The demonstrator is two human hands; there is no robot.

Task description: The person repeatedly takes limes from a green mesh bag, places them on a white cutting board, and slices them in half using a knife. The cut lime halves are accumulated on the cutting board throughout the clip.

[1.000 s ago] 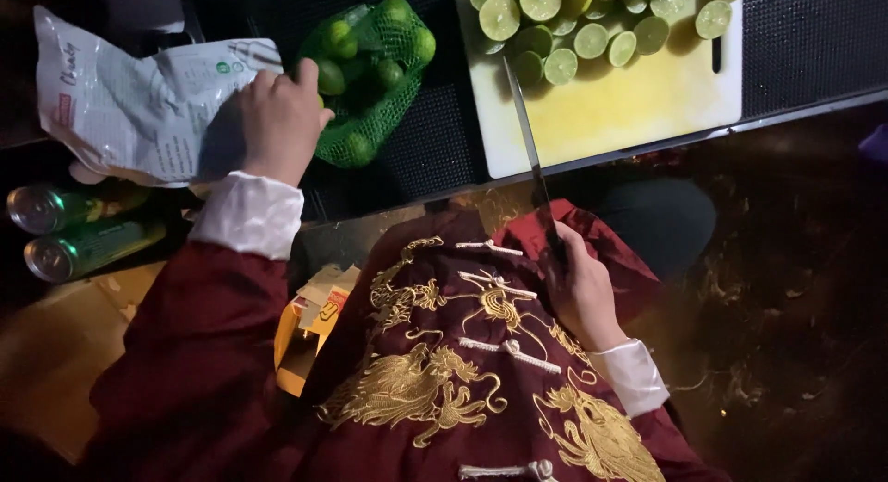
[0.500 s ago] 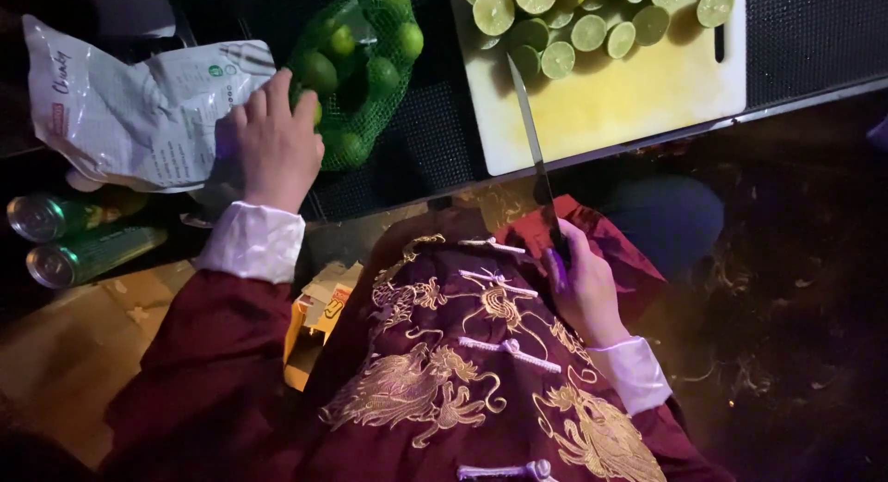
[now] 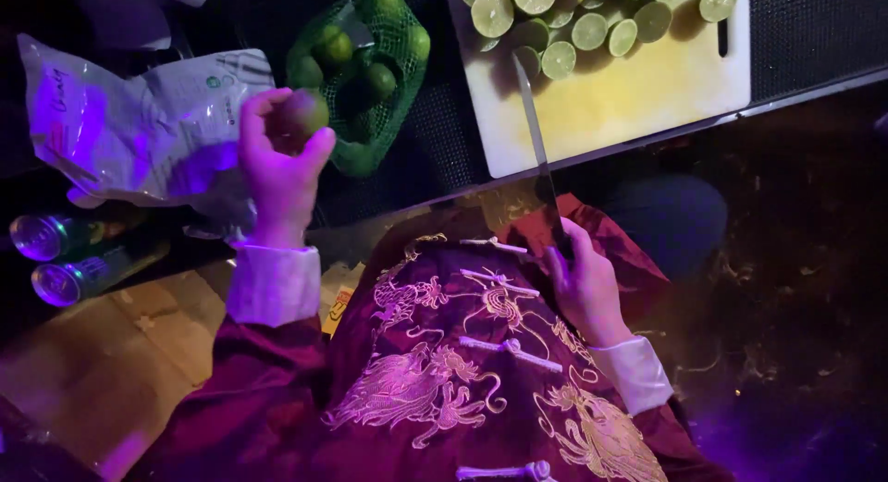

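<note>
Left hand [image 3: 277,167] grip closed round a whole lime [image 3: 303,112], lifted just beside the green mesh bag of limes [image 3: 365,75] at far left-centre. Right hand [image 3: 583,283] grip closed on the handle of a long knife [image 3: 532,121]; blade runs away from the body, tip over the near-left part of the pale cutting board [image 3: 638,93], close to the halved limes [image 3: 592,19] heaped along the board's far edge. Risk, as a judgement: the knife is held low near the embroidered red jacket [image 3: 462,389], and the blade crosses the surface's near edge, so a careless swing could catch fabric or knock halves off the pile; lime looks held by fingertips and palm only, could slip and roll on the dark surface [image 3: 805,38]. Lighting is dim and purple, so blade edge is hard to judge. Room: bare board patch near the blade is open for cutting; left side is crowded by a crumpled white plastic bag [image 3: 139,130] and two cans [image 3: 65,255] lying on their sides below it; right of the board is open.
</note>
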